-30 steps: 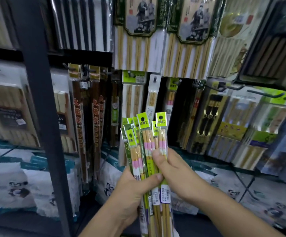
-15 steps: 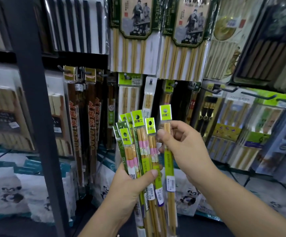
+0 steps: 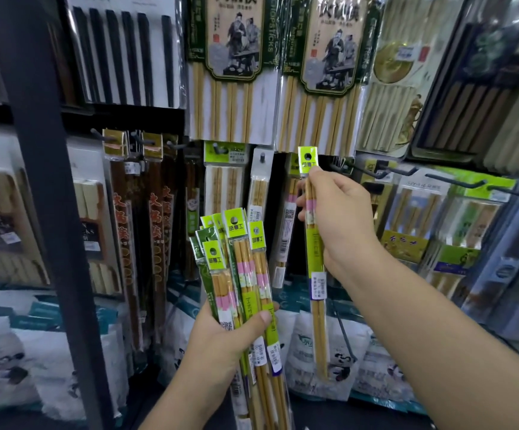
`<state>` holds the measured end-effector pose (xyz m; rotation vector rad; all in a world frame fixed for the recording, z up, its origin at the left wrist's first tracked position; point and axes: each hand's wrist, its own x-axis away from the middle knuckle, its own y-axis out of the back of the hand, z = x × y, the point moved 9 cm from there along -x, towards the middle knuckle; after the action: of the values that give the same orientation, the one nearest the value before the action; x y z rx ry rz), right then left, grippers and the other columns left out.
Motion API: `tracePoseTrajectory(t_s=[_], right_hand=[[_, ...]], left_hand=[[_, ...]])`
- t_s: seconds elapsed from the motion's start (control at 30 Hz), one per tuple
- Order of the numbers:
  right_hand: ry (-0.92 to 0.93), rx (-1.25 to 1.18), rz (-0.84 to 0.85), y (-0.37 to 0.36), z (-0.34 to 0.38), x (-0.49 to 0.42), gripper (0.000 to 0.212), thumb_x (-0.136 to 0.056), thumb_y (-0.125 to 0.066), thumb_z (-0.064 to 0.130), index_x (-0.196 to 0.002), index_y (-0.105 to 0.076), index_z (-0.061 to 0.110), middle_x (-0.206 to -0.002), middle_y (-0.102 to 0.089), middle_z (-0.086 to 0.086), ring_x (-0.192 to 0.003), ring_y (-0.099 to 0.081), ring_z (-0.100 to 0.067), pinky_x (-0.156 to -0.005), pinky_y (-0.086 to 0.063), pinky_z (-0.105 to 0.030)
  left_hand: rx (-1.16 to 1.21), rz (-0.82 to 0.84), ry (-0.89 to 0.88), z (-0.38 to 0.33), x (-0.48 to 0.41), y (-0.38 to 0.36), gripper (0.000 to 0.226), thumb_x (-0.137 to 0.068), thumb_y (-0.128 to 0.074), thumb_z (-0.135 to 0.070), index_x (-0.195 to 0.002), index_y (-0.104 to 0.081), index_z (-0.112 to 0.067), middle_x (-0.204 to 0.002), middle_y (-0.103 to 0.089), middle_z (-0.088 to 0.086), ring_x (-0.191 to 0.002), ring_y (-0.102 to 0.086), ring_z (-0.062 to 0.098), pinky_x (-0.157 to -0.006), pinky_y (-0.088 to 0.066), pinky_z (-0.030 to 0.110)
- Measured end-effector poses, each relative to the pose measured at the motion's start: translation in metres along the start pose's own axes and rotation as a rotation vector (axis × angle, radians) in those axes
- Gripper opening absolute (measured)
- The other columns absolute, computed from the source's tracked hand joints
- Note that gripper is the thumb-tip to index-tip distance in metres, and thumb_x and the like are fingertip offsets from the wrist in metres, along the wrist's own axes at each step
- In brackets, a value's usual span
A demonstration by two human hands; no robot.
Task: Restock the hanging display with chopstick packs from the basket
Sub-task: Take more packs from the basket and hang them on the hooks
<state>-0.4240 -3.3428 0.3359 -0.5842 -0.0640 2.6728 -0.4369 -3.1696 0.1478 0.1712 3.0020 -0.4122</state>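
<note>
My left hand grips a fanned bundle of chopstick packs with lime-green header cards and pink bands, held upright at the lower middle. My right hand pinches a single chopstick pack of the same kind near its top. That pack's green header with the hang hole is raised to the row of display hooks. It sits just in front of matching packs hanging behind my fingers. The basket is out of view.
A black steel upright stands at the left. Dark red chopstick packs hang left of centre, large bamboo sets above. Bare black hooks jut out at the right over green packs. White bags line the bottom shelf.
My right hand has drawn one pack out of the bundle and lifted it up and to the right, up to the hooks. My left hand keeps hold of the others.
</note>
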Motion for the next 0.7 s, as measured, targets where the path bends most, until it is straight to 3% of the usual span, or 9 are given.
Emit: tracePoseTrajectory(t_s=[0.1,0.23,0.43,0.5,0.6,0.7], right_hand=[[-0.017,0.017,-0.015,0.0,-0.007,-0.002,0.041,-0.1,-0.059,0.023,-0.062,-0.074,0.019,-0.064,-0.065,0.001,-0.057,-0.057,-0.008,-0.052,-0.049,-0.02],[-0.005,0.05,-0.035,0.003,-0.013,-0.004,0.032,-0.101,-0.057,0.025,-0.086,-0.068,-0.002,-0.071,-0.058,-0.007,-0.064,-0.05,-0.019,-0.056,-0.046,-0.025],[0.099,0.085,-0.025,0.002,-0.003,-0.006,0.038,-0.1,-0.059,0.024,-0.064,-0.069,0.015,-0.063,-0.061,0.004,-0.059,-0.055,-0.01,-0.052,-0.047,-0.016],[0.099,0.085,-0.025,0.001,-0.002,-0.007,0.043,-0.099,-0.059,0.023,-0.057,-0.066,0.021,-0.061,-0.061,0.004,-0.055,-0.054,-0.009,-0.05,-0.047,-0.015],[0.062,0.103,-0.037,0.001,-0.007,-0.011,0.041,-0.099,-0.059,0.022,-0.059,-0.066,0.014,-0.058,-0.06,0.006,-0.052,-0.054,-0.006,-0.049,-0.045,-0.014],[0.009,0.135,-0.061,0.001,-0.02,-0.016,0.039,-0.1,-0.059,0.024,-0.066,-0.064,0.006,-0.056,-0.056,0.006,-0.053,-0.051,-0.007,-0.052,-0.044,-0.015]], left_hand=[[-0.006,0.003,0.003,0.001,-0.002,0.002,0.061,-0.06,-0.088,-0.036,-0.115,-0.065,-0.026,-0.099,-0.08,-0.01,-0.091,-0.076,0.006,-0.08,-0.051,0.027],[-0.027,0.003,-0.002,-0.001,-0.004,0.004,0.055,-0.064,-0.086,-0.034,-0.115,-0.066,-0.025,-0.102,-0.08,-0.007,-0.094,-0.076,0.01,-0.082,-0.052,0.029],[-0.035,0.006,-0.02,-0.003,-0.006,0.005,0.049,-0.064,-0.087,-0.031,-0.109,-0.068,-0.031,-0.101,-0.08,-0.008,-0.093,-0.076,0.009,-0.07,-0.058,0.016],[-0.036,0.014,-0.017,-0.003,-0.006,0.004,0.053,-0.062,-0.086,-0.033,-0.111,-0.067,-0.029,-0.102,-0.08,-0.008,-0.093,-0.076,0.009,-0.074,-0.057,0.019],[-0.03,0.012,-0.029,-0.005,-0.005,0.003,0.055,-0.062,-0.086,-0.033,-0.113,-0.066,-0.028,-0.102,-0.08,-0.009,-0.093,-0.076,0.008,-0.07,-0.058,0.016],[-0.04,0.01,-0.031,-0.005,-0.005,0.003,0.063,-0.06,-0.086,-0.039,-0.118,-0.065,-0.028,-0.105,-0.079,-0.01,-0.096,-0.075,0.008,-0.082,-0.054,0.028]])
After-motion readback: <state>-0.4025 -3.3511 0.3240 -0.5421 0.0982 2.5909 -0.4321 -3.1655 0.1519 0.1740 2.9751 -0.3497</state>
